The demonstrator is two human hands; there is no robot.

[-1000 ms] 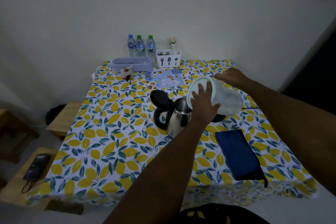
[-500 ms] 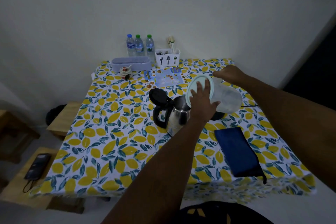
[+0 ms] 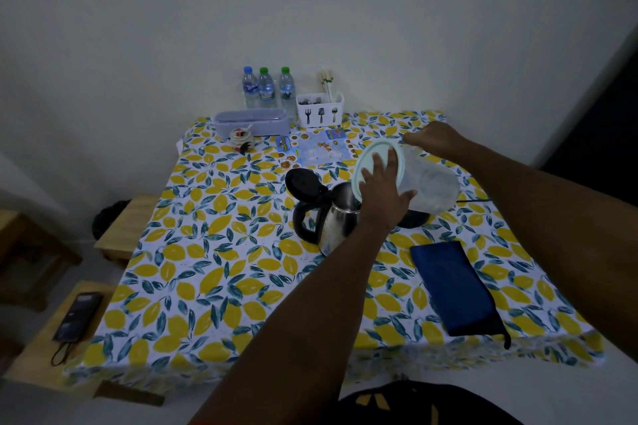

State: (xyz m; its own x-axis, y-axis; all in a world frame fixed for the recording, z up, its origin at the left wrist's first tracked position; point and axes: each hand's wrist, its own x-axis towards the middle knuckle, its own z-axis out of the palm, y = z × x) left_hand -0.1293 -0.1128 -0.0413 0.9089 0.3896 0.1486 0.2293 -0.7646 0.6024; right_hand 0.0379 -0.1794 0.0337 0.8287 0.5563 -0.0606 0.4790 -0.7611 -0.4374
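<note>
A clear plastic jug (image 3: 435,186) lies tilted on its side in the air, its mouth over the open steel kettle (image 3: 336,217). My left hand (image 3: 383,193) presses flat against the jug's pale round lid (image 3: 371,152), fingers straight. My right hand (image 3: 435,141) grips the jug from behind at its far side. The kettle's black lid (image 3: 303,183) stands flipped up, and its black handle points left. Its black base (image 3: 414,219) lies under the jug, partly hidden.
A folded blue cloth (image 3: 452,286) lies front right on the lemon-print tablecloth (image 3: 214,269). At the back stand three water bottles (image 3: 267,88), a white cutlery holder (image 3: 319,110), a purple box (image 3: 252,121), a small jar (image 3: 241,138) and a leaflet (image 3: 317,147). A phone (image 3: 77,316) rests on a wooden stool at left.
Both hands hold the tilted jug over the kettle in almost the same pose. Only the view has shifted slightly.
</note>
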